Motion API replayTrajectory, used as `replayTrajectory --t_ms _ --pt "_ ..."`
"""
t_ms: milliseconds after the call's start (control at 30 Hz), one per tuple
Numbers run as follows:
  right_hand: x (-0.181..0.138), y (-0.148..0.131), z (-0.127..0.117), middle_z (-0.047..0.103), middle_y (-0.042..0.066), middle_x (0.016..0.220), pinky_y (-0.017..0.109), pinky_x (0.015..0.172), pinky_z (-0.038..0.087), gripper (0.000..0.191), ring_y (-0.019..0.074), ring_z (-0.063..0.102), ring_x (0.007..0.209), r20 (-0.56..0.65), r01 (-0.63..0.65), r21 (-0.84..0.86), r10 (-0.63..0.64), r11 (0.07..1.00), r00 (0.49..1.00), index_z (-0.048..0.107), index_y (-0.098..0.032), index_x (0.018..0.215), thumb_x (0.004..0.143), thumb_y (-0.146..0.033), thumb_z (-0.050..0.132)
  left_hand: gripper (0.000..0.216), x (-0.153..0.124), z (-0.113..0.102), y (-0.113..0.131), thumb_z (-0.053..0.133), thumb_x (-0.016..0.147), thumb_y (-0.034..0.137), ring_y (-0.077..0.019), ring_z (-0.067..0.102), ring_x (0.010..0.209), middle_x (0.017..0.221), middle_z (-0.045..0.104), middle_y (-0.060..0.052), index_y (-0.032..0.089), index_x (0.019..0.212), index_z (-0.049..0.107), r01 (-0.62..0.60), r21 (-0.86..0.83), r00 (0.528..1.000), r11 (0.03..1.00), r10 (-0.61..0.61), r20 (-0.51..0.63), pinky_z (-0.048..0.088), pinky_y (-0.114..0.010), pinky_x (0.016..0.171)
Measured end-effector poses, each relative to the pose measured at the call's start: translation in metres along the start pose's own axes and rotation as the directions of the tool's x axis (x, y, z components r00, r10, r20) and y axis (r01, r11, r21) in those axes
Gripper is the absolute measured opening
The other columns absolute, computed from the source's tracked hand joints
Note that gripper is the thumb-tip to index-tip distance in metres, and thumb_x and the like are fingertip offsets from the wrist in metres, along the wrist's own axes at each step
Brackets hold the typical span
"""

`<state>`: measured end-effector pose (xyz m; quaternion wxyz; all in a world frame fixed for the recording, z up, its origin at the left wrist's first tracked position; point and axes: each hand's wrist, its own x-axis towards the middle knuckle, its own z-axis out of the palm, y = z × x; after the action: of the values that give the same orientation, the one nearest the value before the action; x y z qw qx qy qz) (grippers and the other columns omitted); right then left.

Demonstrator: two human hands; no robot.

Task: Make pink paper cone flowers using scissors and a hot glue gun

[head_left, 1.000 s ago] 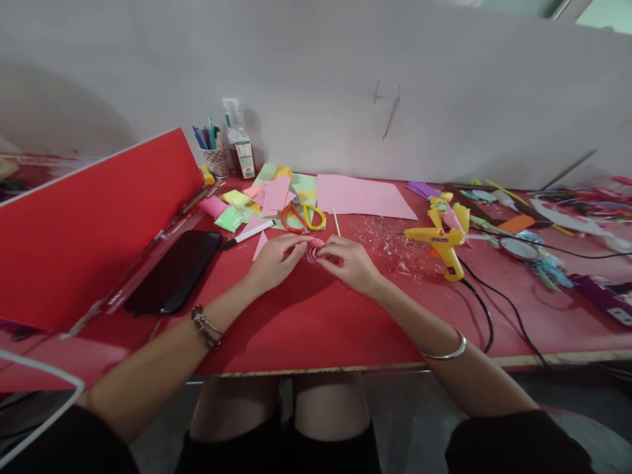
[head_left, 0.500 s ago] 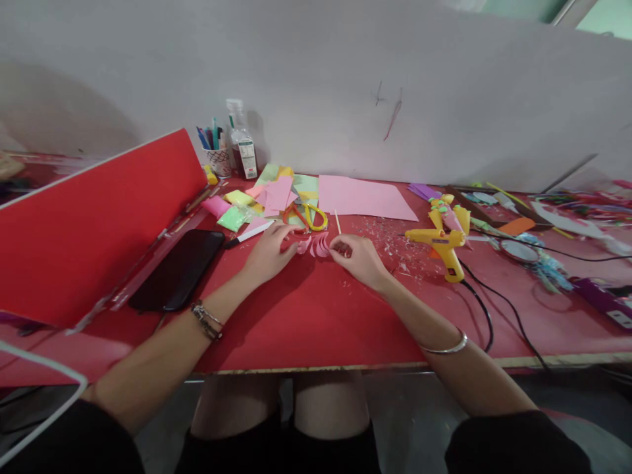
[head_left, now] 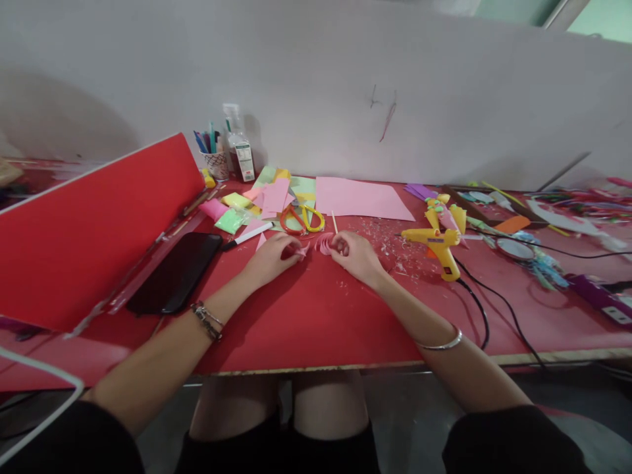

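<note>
My left hand (head_left: 272, 258) and my right hand (head_left: 354, 256) rest on the red table (head_left: 306, 316), each pinching one end of a curled pink paper strip (head_left: 316, 246) stretched between them. Both hands have their fingers closed on the strip. Orange and yellow scissors (head_left: 302, 218) lie just behind the hands. A thin wooden stick (head_left: 334, 222) lies beside the scissors. A large pink paper sheet (head_left: 359, 197) lies flat further back.
A yellow glue gun (head_left: 437, 238) stands to the right, its black cable (head_left: 481, 309) running to the table edge. A black phone (head_left: 175, 271) lies left beside a leaning red board (head_left: 89, 224). Pen cup (head_left: 214, 158), bottle (head_left: 239, 148), coloured paper scraps and craft clutter sit behind.
The pink strip was a tight coil between my fingers; my hands have drawn apart and it has unrolled into a loose curled strip.
</note>
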<state>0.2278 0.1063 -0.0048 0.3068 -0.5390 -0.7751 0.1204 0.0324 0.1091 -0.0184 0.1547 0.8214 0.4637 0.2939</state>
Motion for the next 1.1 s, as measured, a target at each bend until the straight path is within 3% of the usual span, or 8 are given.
replayTrajectory --t_ms 133,200,300,367,433,600,800,1100 --pt "-0.003 -0.007 -0.002 0.046 -0.002 0.062 0.021 0.052 0.033 0.005 0.0081 0.040 0.052 -0.166 0.077 0.071 -0.064 0.994 0.984 0.042 -0.018 0.067 0.070 -0.019 0.046 0.005 0.001 -0.002 0.002 0.053 0.070 0.010 -0.0095 0.050 0.061 0.070 0.055 0.000 0.015 0.071 0.054 0.015 -0.016 0.999 1.000 -0.014 0.038 0.041 -0.021 0.057" --pt "-0.004 -0.012 -0.003 0.046 -0.002 0.061 0.020 0.052 0.033 0.006 0.0077 0.039 0.052 -0.187 0.143 0.102 -0.122 0.984 0.975 0.042 -0.018 0.065 0.071 -0.017 0.043 0.005 0.001 -0.003 0.004 0.053 0.070 0.011 -0.0083 0.047 0.056 0.066 0.053 0.001 0.015 0.070 0.053 0.002 -0.013 1.000 1.000 -0.001 0.027 0.039 -0.020 0.053" --pt "-0.007 -0.019 -0.004 0.045 -0.003 0.057 0.019 0.051 0.032 0.009 0.0071 0.038 0.050 -0.097 0.209 0.149 -0.196 0.967 0.976 0.042 -0.018 0.063 0.071 -0.017 0.043 0.008 -0.001 -0.005 0.007 0.050 0.074 0.015 -0.0085 0.045 0.055 0.063 0.052 0.002 0.016 0.066 0.050 -0.071 0.019 0.993 0.997 0.072 -0.092 0.038 -0.020 0.051" --pt "-0.009 -0.023 -0.003 0.046 -0.003 0.055 0.019 0.050 0.032 0.011 0.0068 0.038 0.049 -0.014 0.217 0.202 -0.219 0.955 0.976 0.044 -0.018 0.062 0.073 -0.019 0.043 0.015 -0.003 -0.007 0.009 0.047 0.078 0.019 -0.0096 0.045 0.057 0.063 0.051 0.001 0.017 0.063 0.046 -0.156 0.099 0.964 0.983 0.173 -0.202 0.037 -0.021 0.053" --pt "-0.011 -0.026 -0.002 0.048 -0.003 0.056 0.020 0.050 0.033 0.013 0.0069 0.039 0.050 0.062 0.192 0.284 -0.218 0.939 0.974 0.048 -0.017 0.063 0.074 -0.023 0.043 0.021 -0.005 -0.010 0.013 0.042 0.082 0.022 -0.0105 0.046 0.059 0.064 0.052 0.000 0.018 0.062 0.044 -0.259 0.237 0.921 0.936 0.313 -0.231 0.037 -0.022 0.055" --pt "-0.014 -0.031 0.002 0.057 0.000 0.065 0.021 0.056 0.039 0.016 0.0084 0.047 0.056 0.155 0.109 0.435 -0.193 0.894 0.969 0.057 -0.015 0.074 0.074 -0.027 0.046 0.025 -0.010 -0.014 0.023 0.033 0.087 0.020 -0.0121 0.049 0.061 0.064 0.056 0.000 0.019 0.067 0.048 -0.428 0.603 0.805 0.673 0.587 -0.084 0.035 -0.027 0.065" --pt "-0.014 -0.031 0.003 0.052 -0.002 0.056 0.021 0.049 0.037 0.017 0.0070 0.044 0.048 0.217 0.015 0.479 -0.135 0.878 0.967 0.057 -0.014 0.074 0.070 -0.030 0.053 0.024 -0.012 -0.014 0.029 0.033 0.086 0.013 -0.0118 0.049 0.061 0.066 0.059 0.001 0.019 0.069 0.049 -0.424 0.742 0.761 0.518 0.648 -0.018 0.032 -0.027 0.065" --pt "-0.015 -0.030 0.004 0.053 -0.004 0.049 0.018 0.042 0.036 0.009 0.0048 0.044 0.040 0.317 -0.160 0.584 -0.043 0.796 0.947 0.056 -0.014 0.068 0.066 -0.023 0.056 0.024 -0.013 -0.012 0.035 0.032 0.086 0.011 -0.0121 0.047 0.057 0.059 0.054 0.002 0.019 0.068 0.047 -0.434 0.803 0.713 0.409 0.701 0.028 0.031 -0.027 0.063"
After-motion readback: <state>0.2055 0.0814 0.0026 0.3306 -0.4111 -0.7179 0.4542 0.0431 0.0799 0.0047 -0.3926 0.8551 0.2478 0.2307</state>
